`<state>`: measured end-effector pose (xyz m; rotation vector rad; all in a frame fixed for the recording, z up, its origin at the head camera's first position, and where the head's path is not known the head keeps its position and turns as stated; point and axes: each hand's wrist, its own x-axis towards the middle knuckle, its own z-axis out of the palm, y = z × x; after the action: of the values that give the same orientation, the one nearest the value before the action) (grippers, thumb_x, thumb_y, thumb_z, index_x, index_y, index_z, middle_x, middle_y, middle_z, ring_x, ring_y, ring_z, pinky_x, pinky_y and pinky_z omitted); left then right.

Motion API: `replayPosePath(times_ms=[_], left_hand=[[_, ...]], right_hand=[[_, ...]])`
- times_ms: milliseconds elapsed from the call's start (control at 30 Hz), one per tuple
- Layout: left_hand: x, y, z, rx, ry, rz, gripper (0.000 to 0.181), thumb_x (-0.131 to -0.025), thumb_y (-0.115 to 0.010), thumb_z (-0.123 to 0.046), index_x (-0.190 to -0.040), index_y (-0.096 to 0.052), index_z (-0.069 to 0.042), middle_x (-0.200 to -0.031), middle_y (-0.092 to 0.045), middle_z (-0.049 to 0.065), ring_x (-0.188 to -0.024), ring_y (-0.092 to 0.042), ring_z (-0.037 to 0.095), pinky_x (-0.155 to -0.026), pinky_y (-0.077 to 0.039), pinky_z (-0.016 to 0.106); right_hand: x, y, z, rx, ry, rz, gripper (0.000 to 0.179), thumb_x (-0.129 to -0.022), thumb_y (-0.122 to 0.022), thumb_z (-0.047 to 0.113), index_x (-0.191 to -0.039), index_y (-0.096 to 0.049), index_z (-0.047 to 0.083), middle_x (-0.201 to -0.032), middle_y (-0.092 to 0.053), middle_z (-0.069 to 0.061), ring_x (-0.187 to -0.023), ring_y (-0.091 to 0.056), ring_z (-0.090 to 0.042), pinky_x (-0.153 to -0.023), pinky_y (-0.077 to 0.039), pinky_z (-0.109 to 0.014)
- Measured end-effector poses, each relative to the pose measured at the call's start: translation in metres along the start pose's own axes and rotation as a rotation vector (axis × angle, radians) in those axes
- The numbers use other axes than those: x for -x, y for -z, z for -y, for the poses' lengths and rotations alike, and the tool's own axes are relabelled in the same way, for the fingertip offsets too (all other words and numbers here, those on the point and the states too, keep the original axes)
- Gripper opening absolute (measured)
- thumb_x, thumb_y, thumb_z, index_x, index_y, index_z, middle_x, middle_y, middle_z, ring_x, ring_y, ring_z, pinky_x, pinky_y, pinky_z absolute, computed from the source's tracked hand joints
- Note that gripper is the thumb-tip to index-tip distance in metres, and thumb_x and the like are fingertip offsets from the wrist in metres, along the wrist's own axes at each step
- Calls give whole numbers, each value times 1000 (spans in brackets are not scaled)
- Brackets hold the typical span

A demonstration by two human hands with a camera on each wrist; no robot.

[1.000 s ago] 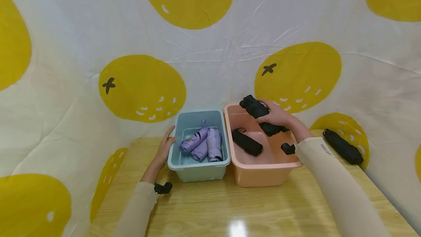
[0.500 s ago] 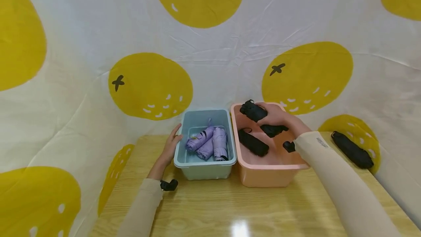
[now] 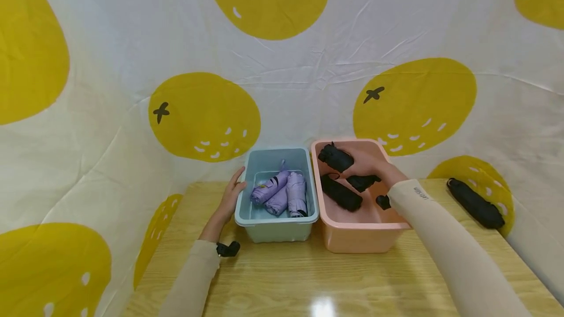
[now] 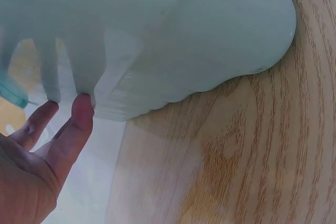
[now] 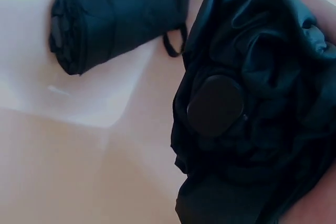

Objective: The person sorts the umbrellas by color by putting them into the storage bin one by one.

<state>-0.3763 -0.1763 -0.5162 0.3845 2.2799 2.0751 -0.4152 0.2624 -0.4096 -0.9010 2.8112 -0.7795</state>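
Note:
My right hand (image 3: 362, 163) grips a black folded umbrella (image 3: 336, 158) around its middle, inside the top of the pink basin (image 3: 361, 226). In the right wrist view, the held umbrella (image 5: 247, 108) shows loose, crumpled fabric and the dark round end of its handle. Below it, a second black folded umbrella (image 3: 341, 193) with a wrist loop lies on the basin floor. My left hand (image 3: 229, 198) rests against the left side of the light blue basin (image 3: 277, 231), its fingertips touching the outer wall in the left wrist view. Several purple folded umbrellas (image 3: 296, 192) lie in the blue basin.
Another black folded umbrella (image 3: 476, 203) lies at the right edge of the wooden table (image 3: 273, 283). The two basins stand side by side near the back. A white cloth with yellow fruit print (image 3: 291, 87) hangs behind and beside the table.
My right hand has lowered the black umbrella from above the pink basin's back rim to inside it. The head view has shifted slightly. My left hand stays at the blue basin.

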Motion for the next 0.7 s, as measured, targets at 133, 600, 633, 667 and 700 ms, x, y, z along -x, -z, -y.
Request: replayPosePath(times_ms=[133,600,633,667,700], left_hand=[[0,-1,1,5,4,6,54,-106,-39,-25,-157,-21,-24,-138,-37,34,-121,-44,50,-94,-44,52],[3,-1,-1,-16,9,-14,54,-104,-41,-27,-155,-24,-25,-138,-39,33,-120,-47,45,-92,-46,45],[3,-1,-3,-3,10,-7,54,-105,-41,-25,-156,-24,-23,-138,-39,34,-120,-46,46,-91,-46,45],[4,0,-5,12,11,3,54,-105,-41,-23,-156,-24,-22,-138,-38,34,-121,-45,48,-91,-46,46],[5,0,-8,25,13,14,54,-105,-41,-22,-156,-23,-20,-138,-38,35,-121,-45,49,-91,-46,47]], right_hand=[[-2,-8,-6,-75,70,38,77,-73,-85,19,-139,-46,10,-128,-54,-2,-109,-52,-23,-96,-40,-46],[-4,-32,-8,71,-40,111,82,-73,-84,27,-143,-44,15,-129,-48,-9,-116,-40,-31,-100,-29,-52],[-5,-32,-9,71,-53,114,81,-73,-84,27,-143,-44,15,-129,-47,-8,-117,-39,-30,-101,-28,-52],[-5,-32,-10,71,-71,114,81,-73,-84,27,-143,-45,16,-129,-47,-8,-117,-38,-30,-102,-27,-52],[-5,-32,-12,70,-81,115,82,-73,-85,26,-143,-44,16,-131,-47,-8,-118,-38,-31,-102,-27,-53]])
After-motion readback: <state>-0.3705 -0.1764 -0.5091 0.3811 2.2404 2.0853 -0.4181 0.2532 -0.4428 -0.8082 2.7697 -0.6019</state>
